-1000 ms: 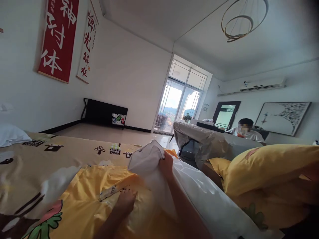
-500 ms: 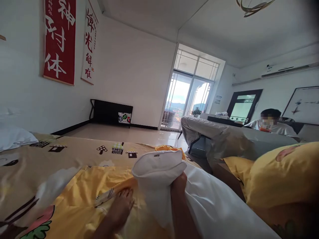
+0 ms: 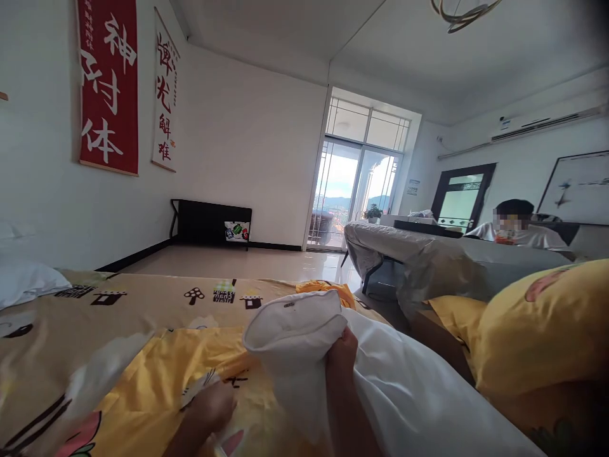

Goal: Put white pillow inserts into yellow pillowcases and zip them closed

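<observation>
Right hand (image 3: 341,348) grips a smooth white cloth pillow (image 3: 409,374) over a beige patterned bed (image 3: 157,295)

Taking the view as a clock face, the pillow spreads from six o'clock out toward five, its turned-over end bearing a small dark mark (image 3: 290,304) near the upper edge. At about five o'clock the right hand is clenched on the side of that end. The left hand (image 3: 214,403), blurred at seven o'clock, lies against glossy yellow printed cloth (image 3: 185,346); whether its fingers grasp any of this cannot be told. The cloth covers the bed toward eight o'clock, just beside the pillow. A plump yellow cushion (image 3: 547,333) with a pinkish print sits near four o'clock, apart from both hands.
</observation>
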Demonstrator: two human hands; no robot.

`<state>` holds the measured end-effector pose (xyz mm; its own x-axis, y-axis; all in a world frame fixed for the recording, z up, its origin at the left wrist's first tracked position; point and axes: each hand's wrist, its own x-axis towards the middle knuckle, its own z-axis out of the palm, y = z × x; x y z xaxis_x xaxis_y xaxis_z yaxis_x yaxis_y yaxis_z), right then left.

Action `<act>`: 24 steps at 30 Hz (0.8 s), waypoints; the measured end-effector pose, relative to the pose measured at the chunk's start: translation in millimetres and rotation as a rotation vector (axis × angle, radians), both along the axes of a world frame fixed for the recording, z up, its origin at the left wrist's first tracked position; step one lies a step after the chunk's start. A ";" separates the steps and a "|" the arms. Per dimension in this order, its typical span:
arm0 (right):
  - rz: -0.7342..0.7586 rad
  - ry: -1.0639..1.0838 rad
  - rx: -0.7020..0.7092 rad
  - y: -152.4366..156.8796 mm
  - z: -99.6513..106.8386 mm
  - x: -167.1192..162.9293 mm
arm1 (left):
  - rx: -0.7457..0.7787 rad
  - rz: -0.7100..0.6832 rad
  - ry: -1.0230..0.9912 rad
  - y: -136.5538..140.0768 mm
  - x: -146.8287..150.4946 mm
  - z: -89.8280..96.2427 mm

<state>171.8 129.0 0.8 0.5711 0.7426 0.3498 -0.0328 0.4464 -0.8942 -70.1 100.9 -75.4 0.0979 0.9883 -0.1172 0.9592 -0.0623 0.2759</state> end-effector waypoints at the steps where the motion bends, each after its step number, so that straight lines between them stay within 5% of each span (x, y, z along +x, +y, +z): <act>1: -0.030 -0.032 0.002 -1.0 1.0 0.2 | -0.002 -0.063 0.009 -3.0 1.4 5.5; 5: -0.124 -0.124 0.022 -5.2 4.0 -2.9 | 0.091 -0.113 0.011 -3.2 1.5 15.4; 12: -0.216 -0.302 0.162 -12.0 -0.8 -16.8 | 0.176 0.096 -0.114 27.4 -43.3 -12.8; 15: -0.053 -0.724 0.257 -11.6 -13.7 -32.2 | 0.242 0.128 -0.247 36.0 -58.4 -15.3; 19: 0.325 -1.368 0.083 -11.8 -42.3 -67.6 | 0.325 0.175 -0.432 44.7 -67.3 -15.2; 24: 0.391 -1.568 0.025 -17.0 -64.7 -84.7 | 0.376 0.265 -0.565 43.7 -68.1 -16.2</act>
